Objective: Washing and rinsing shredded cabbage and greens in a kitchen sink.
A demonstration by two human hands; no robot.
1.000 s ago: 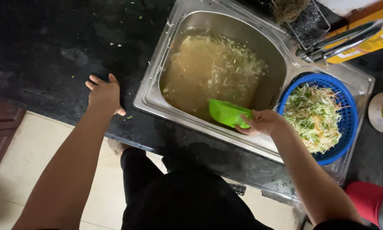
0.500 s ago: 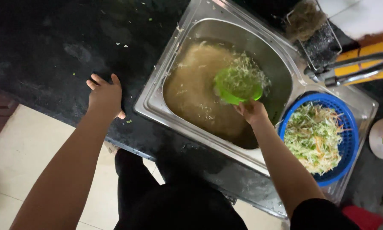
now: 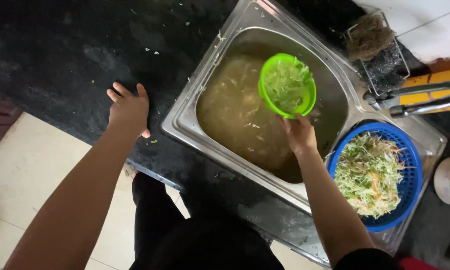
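Now your right hand (image 3: 298, 134) clamps the round green plastic strainer (image 3: 287, 85), heaped with shreds, above the murky steel sink (image 3: 185, 112); keep it level while draining. Left hand (image 3: 129, 108) rests spread on the black counter (image 3: 60, 55).

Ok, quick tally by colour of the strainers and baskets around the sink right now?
Green: 1, the green strainer with shredded vegetables, held by the right hand above the cloudy water in the sink.
Blue: 1, the blue basket of shredded vegetables, to the right of the basin.
Total: 2. The left hand rests on the dark counter.
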